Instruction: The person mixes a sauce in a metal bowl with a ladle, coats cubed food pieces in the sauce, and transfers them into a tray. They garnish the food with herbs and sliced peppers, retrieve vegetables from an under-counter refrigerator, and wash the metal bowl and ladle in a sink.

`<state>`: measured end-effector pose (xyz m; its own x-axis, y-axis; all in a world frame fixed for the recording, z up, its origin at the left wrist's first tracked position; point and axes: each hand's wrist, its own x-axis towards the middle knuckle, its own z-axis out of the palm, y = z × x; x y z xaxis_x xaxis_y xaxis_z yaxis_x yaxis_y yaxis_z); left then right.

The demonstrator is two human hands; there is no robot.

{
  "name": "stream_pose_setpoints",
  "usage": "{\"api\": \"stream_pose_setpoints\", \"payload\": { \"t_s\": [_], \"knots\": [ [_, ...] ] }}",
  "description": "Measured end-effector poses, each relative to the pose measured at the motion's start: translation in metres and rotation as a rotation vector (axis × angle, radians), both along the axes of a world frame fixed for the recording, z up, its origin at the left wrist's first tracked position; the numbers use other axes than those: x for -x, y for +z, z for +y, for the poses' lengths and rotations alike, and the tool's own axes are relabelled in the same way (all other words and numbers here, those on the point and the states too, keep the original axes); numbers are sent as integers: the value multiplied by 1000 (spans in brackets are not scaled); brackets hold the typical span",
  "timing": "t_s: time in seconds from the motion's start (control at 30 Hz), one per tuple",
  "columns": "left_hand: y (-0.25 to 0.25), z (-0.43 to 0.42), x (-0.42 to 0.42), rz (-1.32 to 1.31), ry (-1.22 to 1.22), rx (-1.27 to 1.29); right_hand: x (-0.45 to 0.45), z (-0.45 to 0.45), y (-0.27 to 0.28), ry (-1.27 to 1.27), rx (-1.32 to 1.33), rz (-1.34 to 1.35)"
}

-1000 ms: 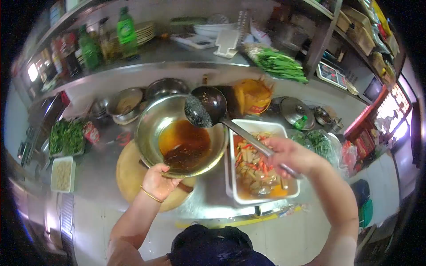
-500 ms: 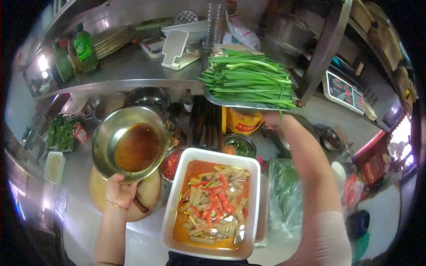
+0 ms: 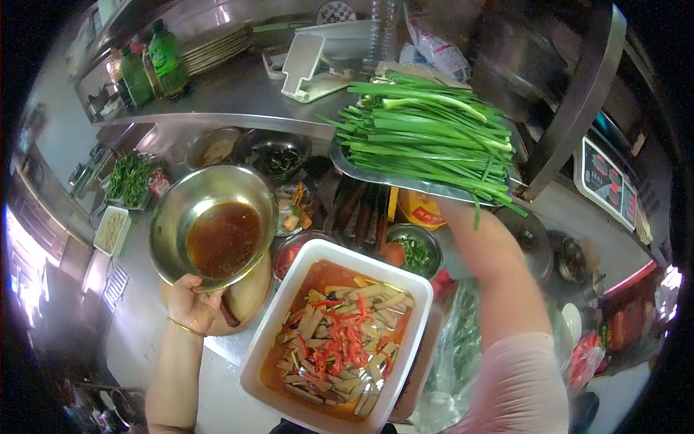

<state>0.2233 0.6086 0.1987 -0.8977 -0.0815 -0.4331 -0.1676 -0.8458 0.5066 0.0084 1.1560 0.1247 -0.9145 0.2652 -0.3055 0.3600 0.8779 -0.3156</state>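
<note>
My left hand grips the near rim of a steel bowl that holds brown liquid. The bowl is over a round wooden board. My right forearm reaches up beneath a tray of long green stalks on the shelf; the fingers of my right hand are hidden there. Nearer me stands a white tub with pale strips and sliced red peppers in reddish liquid.
Behind the tub are a small bowl of chopped greens and a yellow container. Bagged greens lie at right. The steel shelf holds green bottles; a scale is at far right.
The black ladle has left my right hand, which has reached away toward the shelf. The view has shifted, and the white tub now appears lower and closer. My left hand keeps hold of the bowl.
</note>
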Motion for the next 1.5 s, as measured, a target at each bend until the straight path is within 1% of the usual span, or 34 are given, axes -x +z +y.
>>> {"api": "stream_pose_setpoints", "payload": {
  "t_s": [0.1, 0.27, 0.5, 0.6, 0.73, 0.83, 1.03, 1.27, 1.37, 1.4, 1.47, 1.5],
  "knots": [
    [-5, 2, 2, -10, 13, -37, -6, 18, 15, 79, -17, 4],
    [-9, 3, 8, -47, -6, -24, -22, 50, 46, 173, -19, 19],
    [11, 23, 16, -12, -56, -12, -48, 75, 77, 225, -24, 53],
    [12, 28, 21, 0, -102, -19, -47, 59, 67, 250, -40, 69],
    [23, 40, 21, 17, -151, -22, -20, 7, 24, 266, -103, 60],
    [22, 42, 24, 16, -170, -12, -8, -7, 2, 243, -173, 43],
    [30, 58, 31, -17, -199, -54, -17, 36, 7, 269, -147, 61],
    [26, 89, 54, 41, -269, -25, -32, 98, 14, 348, -62, 137],
    [39, 113, 58, -19, -252, -24, -34, 120, -1, 434, -4, 225],
    [37, 116, 62, -19, -287, -62, -37, 121, -5, 472, 21, 266],
    [30, 123, 73, -11, -359, -138, -43, 124, -13, 438, -35, 253],
    [35, 132, 74, -40, -341, -144, -58, 110, 6, 313, -171, 123]
  ]
}}
